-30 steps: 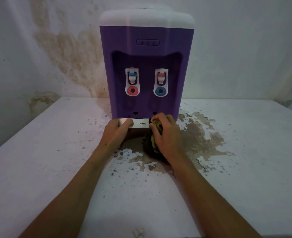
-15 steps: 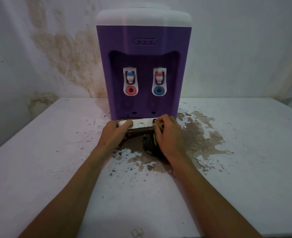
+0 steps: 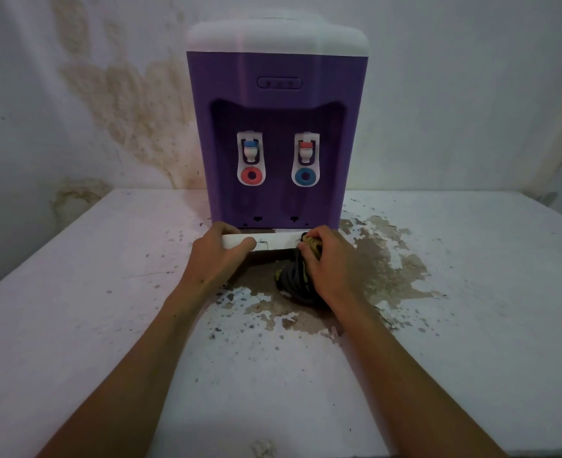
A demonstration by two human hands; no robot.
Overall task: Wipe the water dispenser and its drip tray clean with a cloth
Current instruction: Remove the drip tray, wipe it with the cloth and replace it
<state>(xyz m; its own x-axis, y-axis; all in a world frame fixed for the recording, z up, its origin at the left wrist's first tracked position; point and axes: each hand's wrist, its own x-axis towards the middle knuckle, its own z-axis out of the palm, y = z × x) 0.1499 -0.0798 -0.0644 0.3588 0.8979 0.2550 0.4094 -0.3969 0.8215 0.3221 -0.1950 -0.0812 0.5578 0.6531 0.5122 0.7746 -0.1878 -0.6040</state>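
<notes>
A purple water dispenser [image 3: 278,94] with a white top and two taps stands at the back of the table. Its white drip tray [image 3: 278,241] sits at the foot of the dispenser. My left hand [image 3: 217,256] grips the tray's left end, fingers curled over its front. My right hand [image 3: 329,262] holds a bunched dark cloth [image 3: 294,280] with yellow-green patches and presses it against the tray's right end. The tray's right end is hidden behind that hand and cloth.
The white table [image 3: 75,309] has a large brown patch of peeled paint [image 3: 382,266] in front of and right of the dispenser. A stained white wall [image 3: 114,94] stands close behind. The table's left edge runs diagonally at far left.
My right hand with the cloth has shifted slightly right and up along the tray's front. My left hand keeps its grip on the tray's left end.
</notes>
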